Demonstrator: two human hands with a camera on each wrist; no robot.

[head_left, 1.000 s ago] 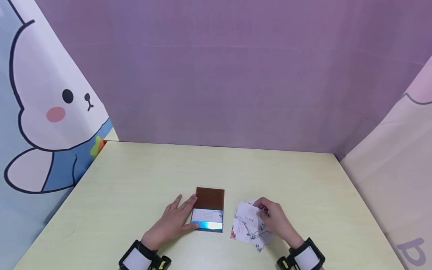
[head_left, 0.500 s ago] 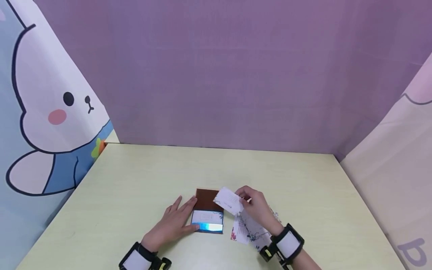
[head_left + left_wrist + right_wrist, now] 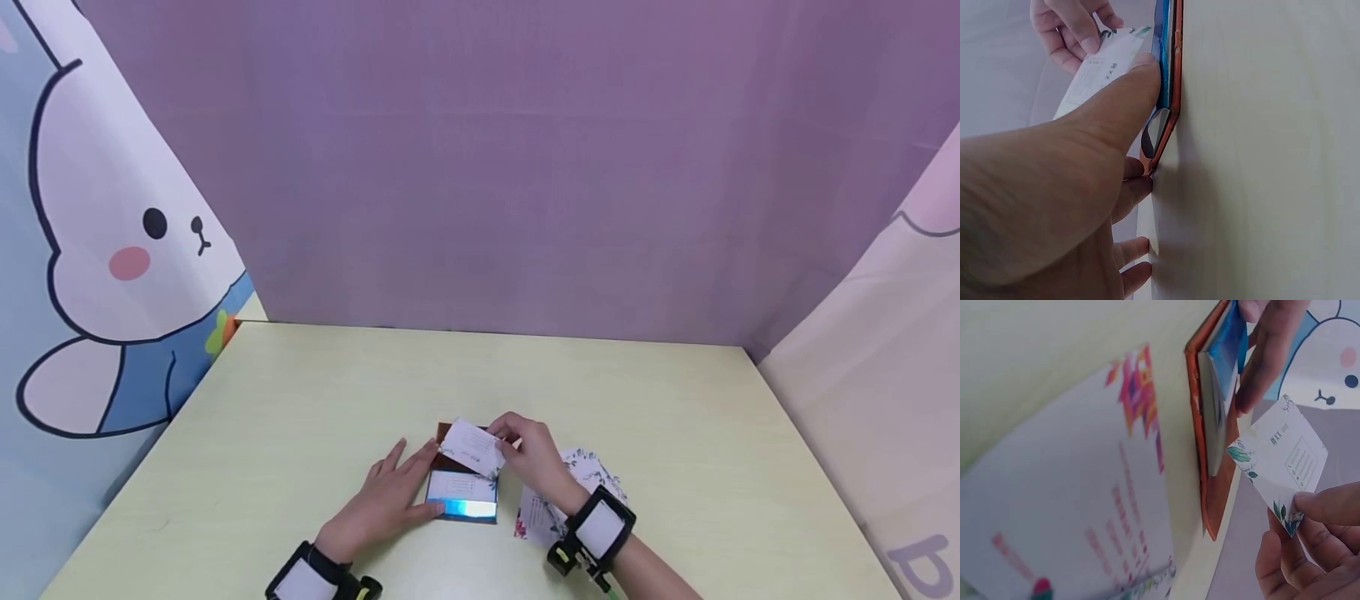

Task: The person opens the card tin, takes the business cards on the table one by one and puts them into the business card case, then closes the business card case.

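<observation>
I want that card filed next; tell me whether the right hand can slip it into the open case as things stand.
Probably yes: the right hand pinches the card just above the case, whose lid lies open; the left hand rests only at its left edge.

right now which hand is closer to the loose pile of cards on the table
Right. The right hand hovers just left of the card pile, pinching one card; the left hand rests beyond the card case.

White floral card (image 3: pixel 472 446) (brown case (image 3: pixel 465 483)).
</observation>
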